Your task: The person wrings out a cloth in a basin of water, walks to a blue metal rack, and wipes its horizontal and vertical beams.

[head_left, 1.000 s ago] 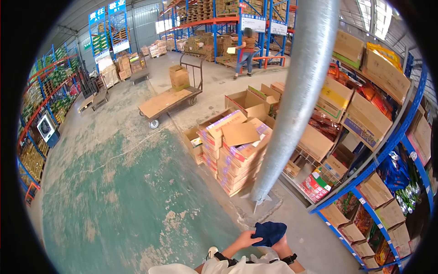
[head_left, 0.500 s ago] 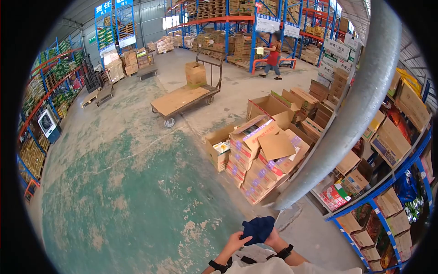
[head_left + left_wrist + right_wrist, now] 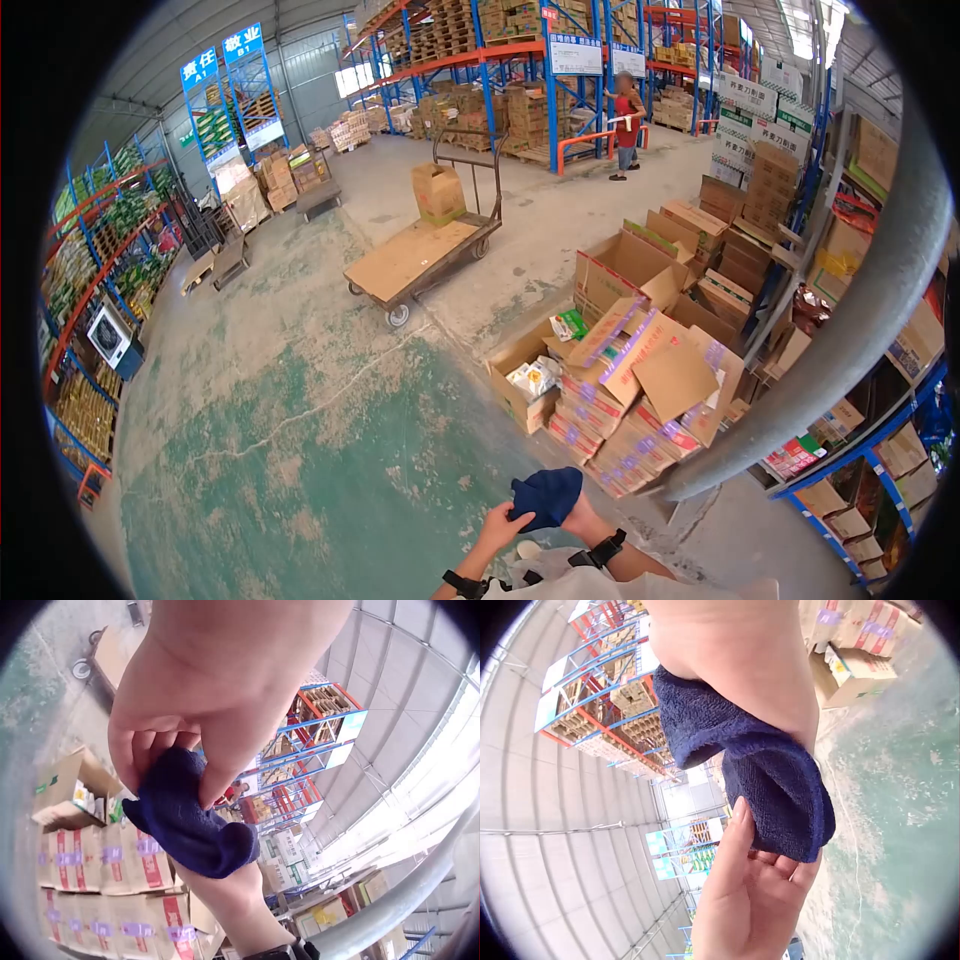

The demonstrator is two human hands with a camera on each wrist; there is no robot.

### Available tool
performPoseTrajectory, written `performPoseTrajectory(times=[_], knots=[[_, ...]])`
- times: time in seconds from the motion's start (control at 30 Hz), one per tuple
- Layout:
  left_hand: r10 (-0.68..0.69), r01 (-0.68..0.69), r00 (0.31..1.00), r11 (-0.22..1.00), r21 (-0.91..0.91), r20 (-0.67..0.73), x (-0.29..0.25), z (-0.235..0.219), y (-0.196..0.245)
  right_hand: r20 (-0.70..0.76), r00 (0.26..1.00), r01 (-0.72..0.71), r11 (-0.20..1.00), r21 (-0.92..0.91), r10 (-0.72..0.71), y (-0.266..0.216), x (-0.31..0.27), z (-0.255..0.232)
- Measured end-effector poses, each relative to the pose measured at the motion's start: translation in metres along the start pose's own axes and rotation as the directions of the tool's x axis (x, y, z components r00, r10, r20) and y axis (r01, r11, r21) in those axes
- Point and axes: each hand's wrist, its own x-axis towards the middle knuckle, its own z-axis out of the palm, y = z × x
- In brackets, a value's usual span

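Note:
A dark blue terry cloth [image 3: 548, 498] is between the two hands, low in the head view. My left hand [image 3: 496, 528] pinches its edge between thumb and fingers; in the right wrist view the left thumb [image 3: 739, 825] lies against the cloth's hem. On the other side, my right hand [image 3: 582, 517] is partly covered by the cloth [image 3: 772, 780], which drapes over its front with a fold standing out. The right fingers are hidden under the cloth, so I cannot tell how they are bent. Both wrists wear black bands.
Stacked cartons [image 3: 640, 390] and an open carton [image 3: 525, 390] stand ahead to the right, beside a grey metal pole [image 3: 800, 410]. A flatbed cart [image 3: 415, 260] carries one box. Shelving [image 3: 870, 470] lines the right side. A person in red [image 3: 627, 110] is near the far racks.
The head view has swung left, so the cartons, cart and pole appear farther right. The person at the back has moved right. Both hands stay at the blue cloth.

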Motion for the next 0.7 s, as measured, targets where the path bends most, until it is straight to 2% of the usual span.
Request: performPoseTrajectory(times=[0.03, 0.07, 0.17, 0.27, 0.33, 0.4, 0.5, 0.57, 0.6, 0.7], knots=[[-0.008, 0.008, 1.000, 1.000, 0.002, -0.009, 0.020, -0.021, 0.005, 0.000, 1.000, 0.000, 1.000, 0.001, 0.000, -0.003, 0.024, 0.015], [0.052, -0.052, 0.999, 0.998, -0.037, -0.005, 0.037, -0.041, 0.009, 0.009, 1.000, -0.018, 1.000, -0.002, 0.018, -0.004, 0.049, 0.028], [0.046, -0.045, 0.999, 0.992, -0.118, 0.003, 0.081, -0.101, 0.026, 0.025, 0.997, -0.069, 0.996, -0.047, 0.071, -0.004, 0.123, 0.055], [0.010, -0.011, 1.000, 0.996, -0.083, -0.013, 0.140, -0.161, -0.004, 0.035, 0.995, -0.094, 0.991, -0.098, 0.098, -0.001, 0.207, 0.076], [0.001, -0.002, 1.000, 0.995, -0.104, -0.014, 0.176, -0.202, 0.000, 0.006, 0.995, -0.103, 0.992, -0.070, 0.103, 0.005, 0.261, 0.089], [0.010, -0.012, 1.000, 0.985, -0.171, -0.011, 0.211, -0.244, 0.003, 0.062, 0.995, -0.073, 0.993, -0.089, 0.078, 0.007, 0.318, 0.098], [0.033, -0.029, 0.999, 0.995, -0.092, 0.042, 0.269, -0.316, 0.023, 0.093, 0.996, 0.005, 1.000, -0.008, -0.005, 0.020, 0.401, 0.119], [-0.001, 0.026, 0.990, 0.985, -0.171, 0.142, 0.307, -0.357, 0.039, 0.092, 0.993, 0.068, 0.997, 0.029, -0.070, 0.026, 0.436, 0.136], [0.007, 0.032, 0.983, 0.977, -0.209, 0.183, 0.332, -0.374, 0.044, -0.044, 0.996, 0.086, 0.995, 0.047, -0.084, 0.021, 0.456, 0.143], [0.065, -0.033, 0.978, 0.987, -0.158, 0.201, 0.400, -0.409, 0.055, -0.060, 0.980, 0.192, 0.981, -0.005, -0.192, -0.007, 0.510, 0.192]])
